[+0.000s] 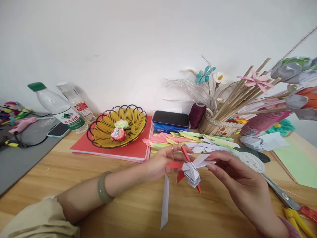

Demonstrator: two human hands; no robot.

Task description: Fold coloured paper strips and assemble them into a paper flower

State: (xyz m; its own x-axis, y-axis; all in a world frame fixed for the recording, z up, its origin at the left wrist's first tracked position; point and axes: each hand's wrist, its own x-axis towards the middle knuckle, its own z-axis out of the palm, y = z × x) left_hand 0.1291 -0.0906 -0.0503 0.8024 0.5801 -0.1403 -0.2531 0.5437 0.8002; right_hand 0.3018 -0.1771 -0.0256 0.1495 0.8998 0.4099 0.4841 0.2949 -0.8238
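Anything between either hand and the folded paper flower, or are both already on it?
Nothing visible in the way. The left hand and right hand both hold the paper flower directly, fingers on its red and white folds, above the table. A loose white paper strip lies below it, clear of both grips.

**Paper, wood and plastic on my feed**

At centre I saw a matt folded paper flower (192, 170) above the smooth, grained wooden table (128, 205). Left of centre, the yellow basket (116, 127) looked like woven plastic in glossy black wire. Upper left, the plastic bottles (61, 107) shone.
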